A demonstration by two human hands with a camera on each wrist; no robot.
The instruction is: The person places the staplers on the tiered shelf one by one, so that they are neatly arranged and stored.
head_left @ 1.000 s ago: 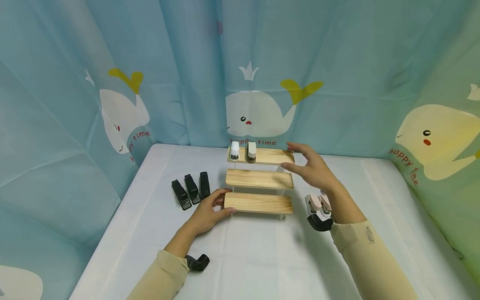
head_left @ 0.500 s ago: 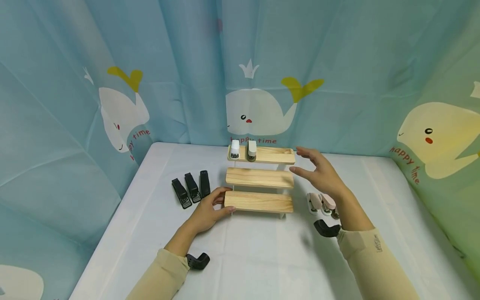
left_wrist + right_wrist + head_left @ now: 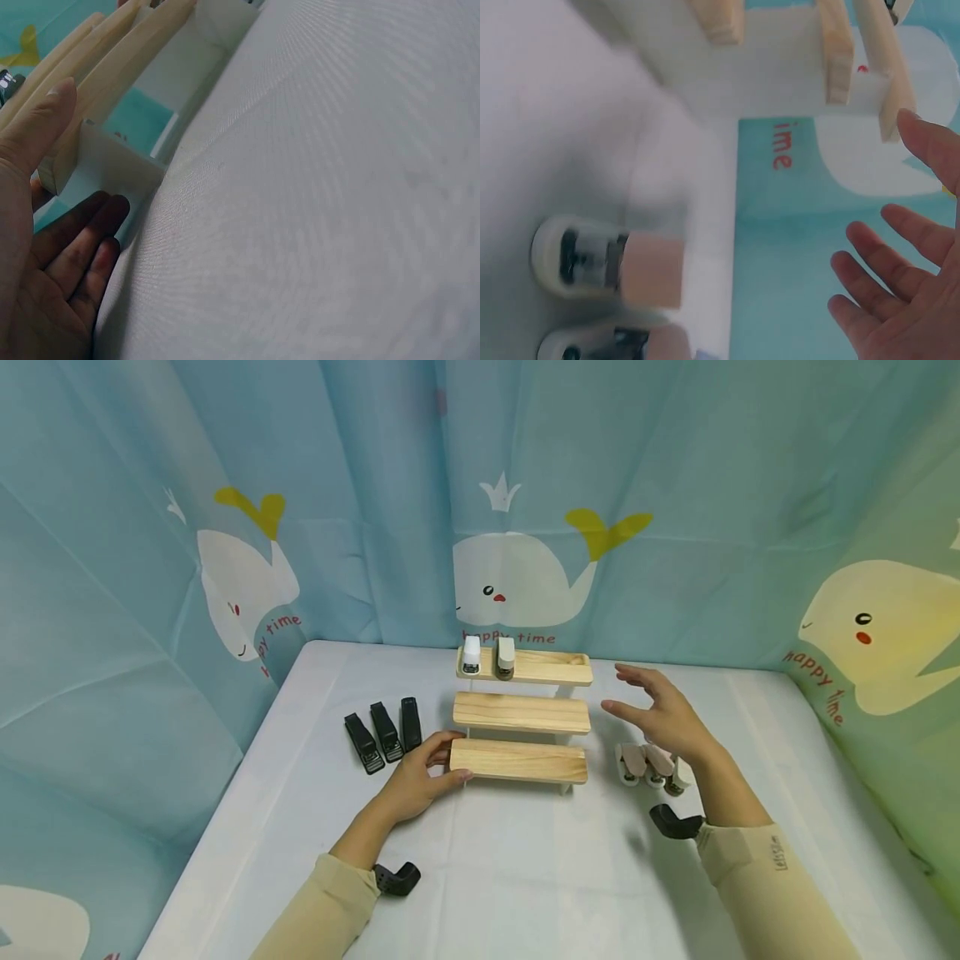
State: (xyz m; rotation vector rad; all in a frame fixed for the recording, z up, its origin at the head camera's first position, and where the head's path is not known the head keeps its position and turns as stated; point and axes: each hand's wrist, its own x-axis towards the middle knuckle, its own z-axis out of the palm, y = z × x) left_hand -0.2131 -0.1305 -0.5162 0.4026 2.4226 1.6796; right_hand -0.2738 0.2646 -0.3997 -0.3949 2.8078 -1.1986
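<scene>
A three-tiered wooden display shelf [image 3: 520, 713] with pale supports stands mid-table. My left hand [image 3: 414, 782] grips the left end of its lowest board. In the left wrist view, the thumb [image 3: 46, 120] lies along the front of that board, while a finger shows behind it and the others spread below. On the top tier, a white stapler [image 3: 471, 655] and a beige stapler [image 3: 506, 658] stand side by side at the left. My right hand [image 3: 671, 718] hovers right of the shelf, holding nothing, its fingers and thumb spread apart.
Three black staplers [image 3: 385, 732] lie in a row left of the shelf. Under the right hand stand two pink staplers [image 3: 633, 764] and a beige stapler [image 3: 678, 777]. A blue whale-print curtain [image 3: 375, 527] hangs right behind the white table [image 3: 517, 868].
My right hand has drawn away from the top tier's right end, moving right and slightly down, uncovering the staplers beneath. The left hand stays on the lowest board.
</scene>
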